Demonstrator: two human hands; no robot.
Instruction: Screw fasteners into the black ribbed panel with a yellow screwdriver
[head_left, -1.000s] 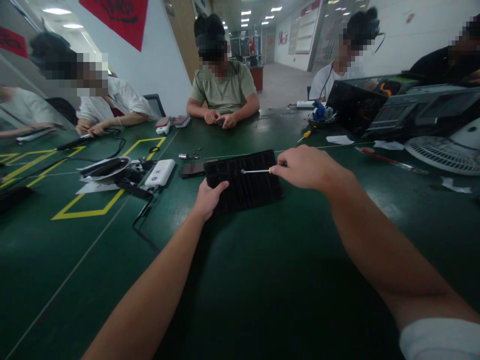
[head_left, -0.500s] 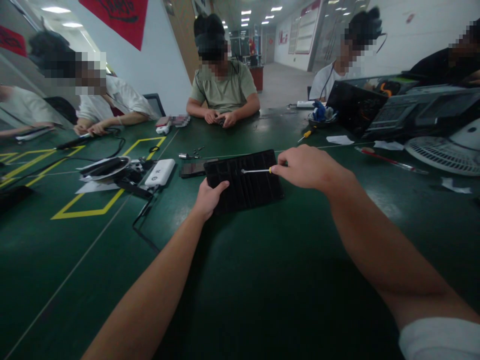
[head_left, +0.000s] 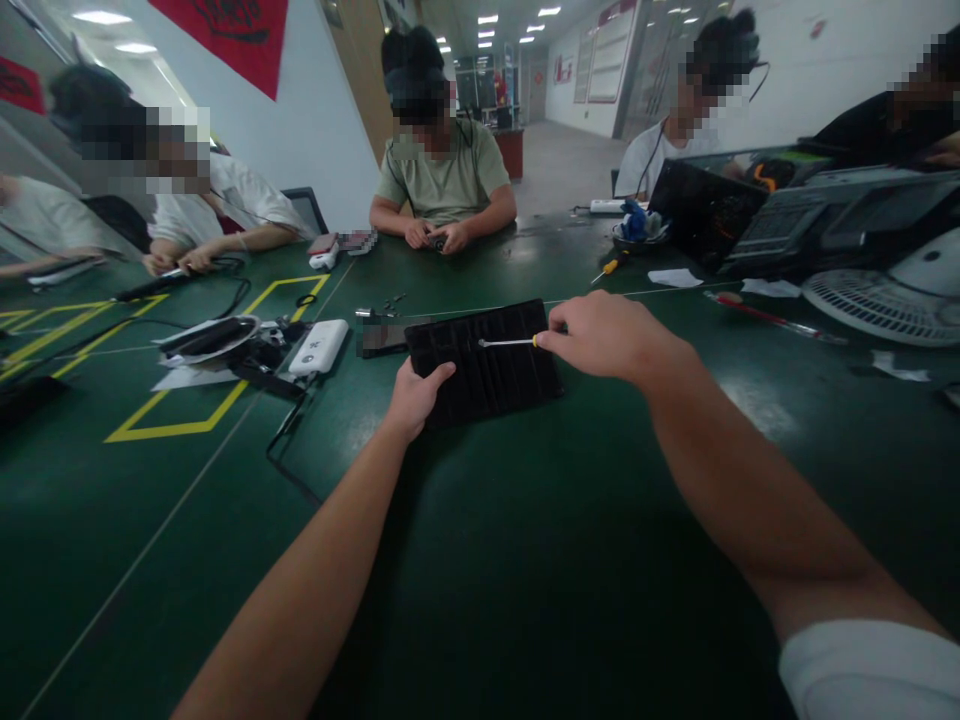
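Note:
My left hand grips the left edge of a flat black panel with ribs and slots, its thumb lying on top. The panel is tilted up a little from the green table. In my right hand is a screwdriver with a thin metal shaft and a yellow collar; most of its handle is hidden by the fingers. The shaft lies across the panel, its tip at a small round spot near the middle. Just behind the panel's left corner rests a dark flat object.
On the left are a white power bank, cables and papers. A yellow-handled screwdriver lies ahead, and a computer case and white fan cover stand right. Several people sit around the table, one person opposite.
The view has shifted slightly, so everything sits a little further left. Both hands keep their holds, and the screwdriver tip stays at the same spot on the panel.

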